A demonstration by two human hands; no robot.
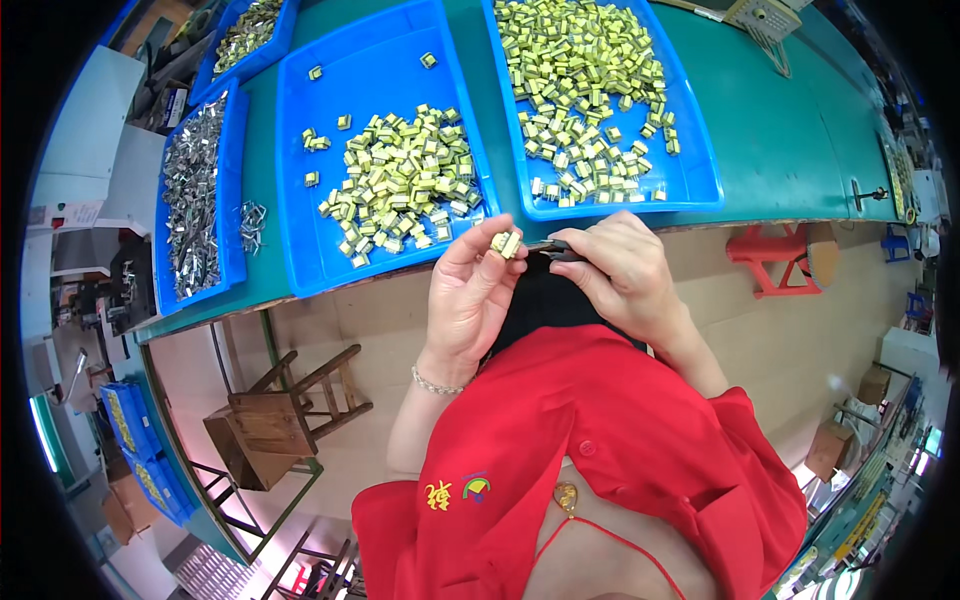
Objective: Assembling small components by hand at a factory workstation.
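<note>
Between the thumb and fingers of my left hand [466, 290] is a small yellow transformer [506, 245] with a pale metallic core. My right hand [625, 268] is closed round a dark hand tool [560, 251] with a narrow tip; its exact kind is partly hidden by my fingers. The tool's tip points left and comes close to the transformer; whether they touch I cannot tell. Both hands are just off the table's near edge. Beyond my left hand, a blue tray [300, 235] holds a loose heap of similar yellow transformers [405, 175].
Another blue tray [705, 150] at the upper right holds many yellow transformers. On the left, a narrow blue bin [235, 180] contains thin silvery metal parts, with a few loose pieces [252, 226] beside it on the green table [770, 130]. A wooden stool [275, 425] and a red stool [770, 260] stand below.
</note>
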